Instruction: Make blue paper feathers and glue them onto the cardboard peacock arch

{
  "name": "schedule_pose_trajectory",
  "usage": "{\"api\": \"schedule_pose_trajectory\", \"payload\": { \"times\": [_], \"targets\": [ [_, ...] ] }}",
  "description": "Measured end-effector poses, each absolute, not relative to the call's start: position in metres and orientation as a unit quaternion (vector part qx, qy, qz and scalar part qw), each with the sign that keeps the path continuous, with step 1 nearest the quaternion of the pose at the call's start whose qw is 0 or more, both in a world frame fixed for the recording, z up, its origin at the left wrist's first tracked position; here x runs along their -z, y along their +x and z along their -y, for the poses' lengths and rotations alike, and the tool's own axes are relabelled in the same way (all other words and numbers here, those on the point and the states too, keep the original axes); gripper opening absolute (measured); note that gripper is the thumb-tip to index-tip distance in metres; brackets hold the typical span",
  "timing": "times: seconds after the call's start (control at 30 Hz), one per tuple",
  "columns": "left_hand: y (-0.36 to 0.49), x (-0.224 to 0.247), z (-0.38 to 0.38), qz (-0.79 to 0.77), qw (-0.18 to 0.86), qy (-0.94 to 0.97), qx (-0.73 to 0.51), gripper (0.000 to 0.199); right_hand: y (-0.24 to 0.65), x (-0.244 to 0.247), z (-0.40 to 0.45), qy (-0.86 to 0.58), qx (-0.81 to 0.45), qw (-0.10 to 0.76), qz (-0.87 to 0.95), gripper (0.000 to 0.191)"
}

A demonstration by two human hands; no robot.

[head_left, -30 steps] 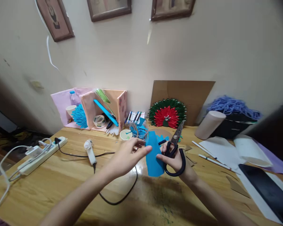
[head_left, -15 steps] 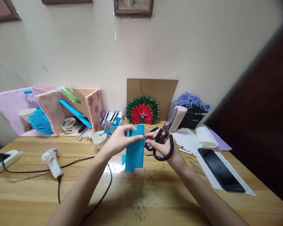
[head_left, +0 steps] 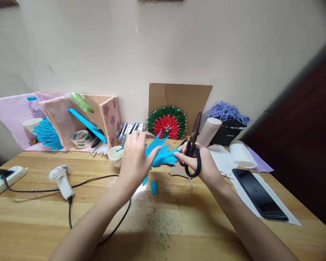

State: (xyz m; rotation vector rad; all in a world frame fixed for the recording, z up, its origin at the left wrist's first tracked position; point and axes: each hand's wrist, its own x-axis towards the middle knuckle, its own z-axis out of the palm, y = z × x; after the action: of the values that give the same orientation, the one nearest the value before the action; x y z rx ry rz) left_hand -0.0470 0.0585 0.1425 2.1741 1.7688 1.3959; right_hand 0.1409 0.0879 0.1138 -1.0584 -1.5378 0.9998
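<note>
Blue paper (head_left: 163,156) with several pointed, cut edges hangs above the table between my hands. My left hand (head_left: 137,150) is at its left side, thumb against the paper and the fingers curved behind. The thumb and finger of my right hand (head_left: 195,156) pinch the paper's right end. Black-handled scissors (head_left: 192,146) also hang from my right hand, blades pointing up. A small blue piece (head_left: 154,187) lies on the table below the paper.
A white glue gun (head_left: 61,181) and its cable lie left, near a power strip (head_left: 9,181). A paper cup (head_left: 115,155) stands beside my left hand. Behind are a red and green fan-shaped craft (head_left: 167,123) and cardboard (head_left: 180,98). A phone (head_left: 260,195) lies right.
The blue paper has turned from upright to nearly flat, its points now facing right and up. My left hand has opened somewhat and risen. The view has shifted slightly.
</note>
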Motion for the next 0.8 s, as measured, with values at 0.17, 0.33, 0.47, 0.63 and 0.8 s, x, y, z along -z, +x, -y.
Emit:
{"api": "schedule_pose_trajectory", "payload": {
  "times": [0.17,0.33,0.47,0.63,0.8],
  "targets": [
    [-0.023,-0.142,-0.034,-0.513,0.229,0.696,-0.447,0.036,0.131,-0.111,-0.087,-0.386,-0.409,0.663,0.493,0.030],
    [-0.009,-0.124,-0.053,-0.466,0.463,0.566,-0.498,0.033,0.119,-0.101,-0.076,-0.373,-0.428,0.680,0.464,0.031],
    [-0.017,-0.122,-0.066,-0.450,0.492,0.502,-0.551,0.033,0.114,-0.097,-0.066,-0.355,-0.481,0.634,0.491,0.031],
    [-0.040,-0.139,-0.065,-0.428,0.436,0.501,-0.612,0.029,0.121,-0.098,-0.059,-0.276,-0.598,0.502,0.561,0.041],
    [-0.063,-0.155,-0.065,-0.432,0.358,0.506,-0.655,0.030,0.135,-0.095,-0.052,-0.208,-0.648,0.310,0.664,0.077]
  ]
}}
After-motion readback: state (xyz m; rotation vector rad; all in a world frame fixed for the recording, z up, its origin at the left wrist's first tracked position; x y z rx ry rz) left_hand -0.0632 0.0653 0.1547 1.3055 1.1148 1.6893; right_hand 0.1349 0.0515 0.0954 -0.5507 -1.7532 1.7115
